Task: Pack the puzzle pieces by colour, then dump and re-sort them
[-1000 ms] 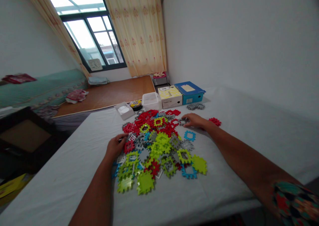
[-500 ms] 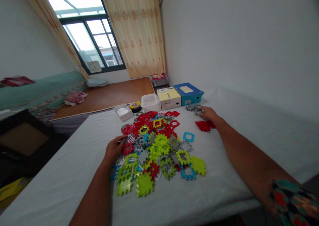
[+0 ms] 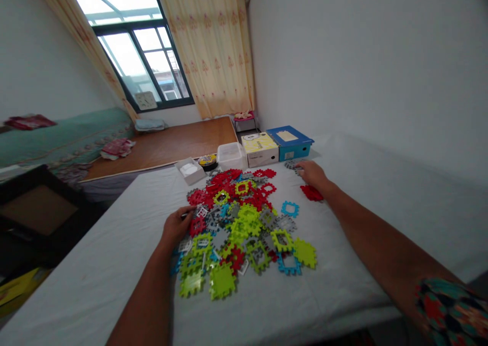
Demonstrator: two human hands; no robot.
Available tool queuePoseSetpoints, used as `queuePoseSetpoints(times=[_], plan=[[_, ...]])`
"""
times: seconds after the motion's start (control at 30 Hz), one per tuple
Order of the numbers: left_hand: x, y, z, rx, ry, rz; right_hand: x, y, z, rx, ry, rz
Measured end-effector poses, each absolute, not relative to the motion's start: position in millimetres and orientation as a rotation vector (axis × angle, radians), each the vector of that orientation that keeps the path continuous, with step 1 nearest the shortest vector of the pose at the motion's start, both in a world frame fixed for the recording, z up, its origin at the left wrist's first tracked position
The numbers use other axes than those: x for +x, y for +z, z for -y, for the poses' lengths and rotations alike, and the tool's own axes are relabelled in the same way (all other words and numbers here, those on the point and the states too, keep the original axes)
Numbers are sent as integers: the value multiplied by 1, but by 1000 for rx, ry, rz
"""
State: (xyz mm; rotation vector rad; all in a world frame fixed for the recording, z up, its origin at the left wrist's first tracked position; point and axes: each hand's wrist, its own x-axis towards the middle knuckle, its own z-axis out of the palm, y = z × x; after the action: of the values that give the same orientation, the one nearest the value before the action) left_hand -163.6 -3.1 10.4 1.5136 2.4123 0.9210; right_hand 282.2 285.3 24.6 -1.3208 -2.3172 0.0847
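Right hand [image 3: 314,175] at the grey pieces [image 3: 291,164], left hand [image 3: 177,226] at the edge of the heap [image 3: 247,223]

A large heap of toothed plastic pieces in lime green, red, grey, blue and white lies spread over a table [image 3: 312,305] covered with pale cloth. The left hand rests at the heap's left edge, its fingers bent and pointing right, beside a red piece [image 3: 197,226] and a small white lattice piece [image 3: 202,211]. Whether those fingers grip anything, I cannot tell.

The right hand is on the far right of the heap, well apart from it. Its fingertips reach left onto the grey pieces, a small group lying just on the near side of a blue box [image 3: 292,143]; whether they are closed on a piece cannot be told. Red pieces [image 3: 311,193] lie on the near side of that hand, partly by its wrist. Between them and the heap, a blue frame piece [image 3: 290,215] lies alone on the cloth.

Along the far edge, left of the blue box, stand 4 more things: a yellow and white box [image 3: 263,152], a clear container [image 3: 233,164], a black and yellow round tin [image 3: 208,163] and a small white box [image 3: 195,177].
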Motion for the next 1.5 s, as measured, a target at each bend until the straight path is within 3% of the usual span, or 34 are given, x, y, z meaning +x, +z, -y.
queuePoseSetpoints(times=[0.2,0.6,0.87,1.07,1.5], plan=[[-165,8,2,1531,920,-2434,214,36,-220,-570,490,2588],[-160,11,3,1555,865,-2459,202,62,-166,-49,904,2747],[-160,11,3,1559,867,-2457,215,49,-199,-341,1290,2572],[-160,10,3,1550,900,-2432,228,38,-232,-832,884,2339],[-159,16,5,1564,834,-2450,249,42,-244,-921,609,2810]])
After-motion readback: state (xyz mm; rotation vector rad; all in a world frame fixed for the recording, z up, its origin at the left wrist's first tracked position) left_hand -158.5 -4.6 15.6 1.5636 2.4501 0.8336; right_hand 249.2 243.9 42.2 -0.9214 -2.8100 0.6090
